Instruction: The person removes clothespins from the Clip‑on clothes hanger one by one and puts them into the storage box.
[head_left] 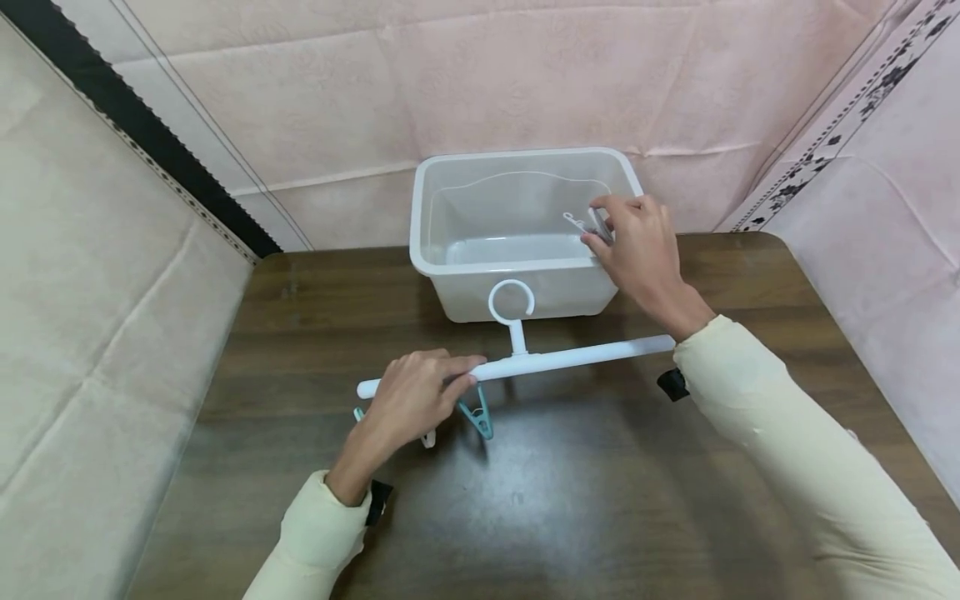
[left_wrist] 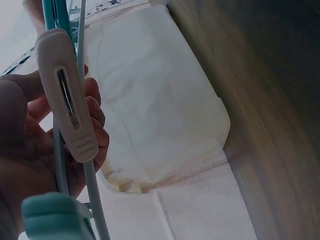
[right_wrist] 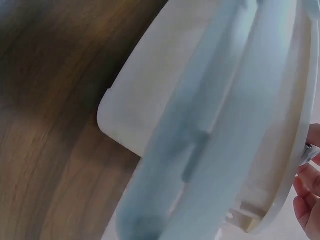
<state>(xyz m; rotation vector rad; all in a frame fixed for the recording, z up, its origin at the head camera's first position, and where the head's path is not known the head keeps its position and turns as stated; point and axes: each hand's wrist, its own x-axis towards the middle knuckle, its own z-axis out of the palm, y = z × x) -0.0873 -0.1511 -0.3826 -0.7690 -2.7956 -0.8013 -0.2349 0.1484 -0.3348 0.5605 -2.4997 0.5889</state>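
Observation:
My left hand (head_left: 420, 392) grips the white hanger (head_left: 577, 358) by the left part of its bar, above the table. Teal clothespins (head_left: 477, 414) and a whitish clothespin (left_wrist: 67, 97) hang on the bar around that hand. The hanger's hook points toward the plastic tub (head_left: 517, 296). Over the tub's right side, my right hand (head_left: 641, 246) pinches a small pale grey clip (head_left: 600, 225) between thumb and fingers. A thin whitish looped piece (head_left: 575, 222) shows beside it; I cannot tell whether it is part of the clip. The hanger bar blocks much of the right wrist view.
The tub stands at the far edge of the brown wooden table (head_left: 585, 500). Pale patterned cloth (head_left: 525, 75) hangs behind the table and along both sides. A dark strip (head_left: 150, 125) runs down the left cloth.

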